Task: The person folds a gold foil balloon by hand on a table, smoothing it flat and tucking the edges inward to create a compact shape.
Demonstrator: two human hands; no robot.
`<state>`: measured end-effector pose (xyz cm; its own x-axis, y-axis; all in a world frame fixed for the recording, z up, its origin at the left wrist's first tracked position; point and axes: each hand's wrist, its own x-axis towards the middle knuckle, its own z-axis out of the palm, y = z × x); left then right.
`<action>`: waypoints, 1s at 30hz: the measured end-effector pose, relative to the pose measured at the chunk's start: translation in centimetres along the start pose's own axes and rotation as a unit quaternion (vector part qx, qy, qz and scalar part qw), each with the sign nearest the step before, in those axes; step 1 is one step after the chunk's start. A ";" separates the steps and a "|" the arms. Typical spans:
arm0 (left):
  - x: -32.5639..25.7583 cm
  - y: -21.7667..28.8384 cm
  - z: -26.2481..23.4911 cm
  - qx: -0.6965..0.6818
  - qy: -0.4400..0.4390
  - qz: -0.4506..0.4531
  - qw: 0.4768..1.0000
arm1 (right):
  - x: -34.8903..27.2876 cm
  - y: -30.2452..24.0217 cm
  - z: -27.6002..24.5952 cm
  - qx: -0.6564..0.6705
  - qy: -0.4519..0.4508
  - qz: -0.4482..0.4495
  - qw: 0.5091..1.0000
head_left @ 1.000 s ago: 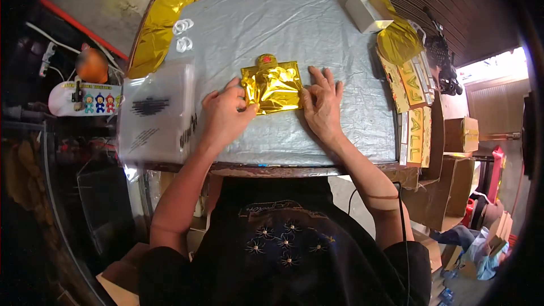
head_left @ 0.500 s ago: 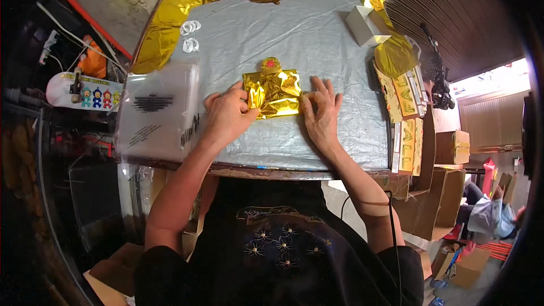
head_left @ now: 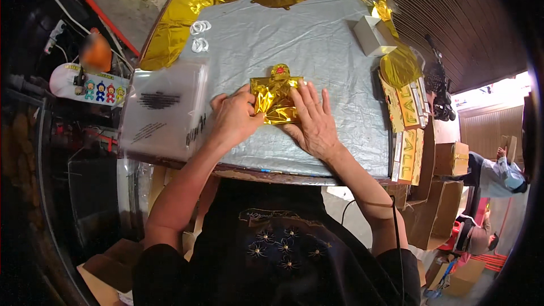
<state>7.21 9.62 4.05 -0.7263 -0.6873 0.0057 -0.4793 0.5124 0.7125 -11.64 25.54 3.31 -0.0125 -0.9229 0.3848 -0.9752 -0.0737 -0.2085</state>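
Note:
A folded gold foil balloon (head_left: 274, 102) lies on the grey-covered table in front of me. A small round gold piece with a red mark (head_left: 280, 71) sticks out at its far edge. My left hand (head_left: 235, 116) is closed on the foil's left side, fingers bent and thumb at the near left corner. Flat and with fingers stretched out, my right hand (head_left: 315, 127) rests over the foil's right side, its fingertips on the crinkled surface.
Clear plastic bags (head_left: 164, 102) lie stacked at the left. Behind them are white rings (head_left: 200, 37) and flat gold foil shapes (head_left: 170, 31). A white open box (head_left: 374, 37) stands far right, near printed cartons (head_left: 408, 153). Other people (head_left: 496, 173) are beyond the table at right.
My right hand has gone from a pinch at the foil's right edge to lying flat over it. The left hand stays at the left side. The whole view has shifted slightly.

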 end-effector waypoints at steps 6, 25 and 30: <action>0.3 1.0 -1.2 0.031 -0.074 -0.025 0.996 | 0.4 1.1 0.4 -0.067 -0.105 -0.020 0.992; -2.9 -1.7 2.2 0.013 0.176 0.052 0.983 | 0.4 1.4 0.9 -0.001 -0.141 0.011 0.990; -2.7 -1.8 1.7 0.015 0.163 0.037 0.986 | 0.6 1.4 0.9 0.002 -0.144 0.011 0.990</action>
<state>9.14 11.42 1.60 -0.5644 -0.7745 0.2856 -0.4500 0.5787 0.6802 -12.78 24.58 2.43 0.0297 -0.9936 0.1088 -0.9748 -0.0529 -0.2169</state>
